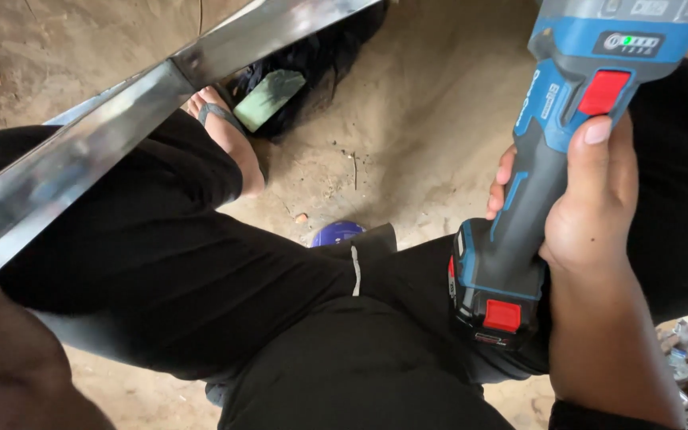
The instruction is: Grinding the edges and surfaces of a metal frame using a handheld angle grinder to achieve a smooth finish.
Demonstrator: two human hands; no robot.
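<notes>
Seen from the head: right hand [591,199] wrapped tight round a blue power tool [547,159], thumb by its red switch, red battery clip low down. Left arm blurry at bottom left, fingers hidden, cannot tell. Shiny metal bar [105,143] across black trousers [201,271].

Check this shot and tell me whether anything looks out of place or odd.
One thing stands out: the person's foot wears only an open sandal on the sandy ground, close to a long metal bar, while the right hand grips a blue cordless power tool. The left hand's grip is out of clear view. Nothing looks spilled or broken.
</notes>
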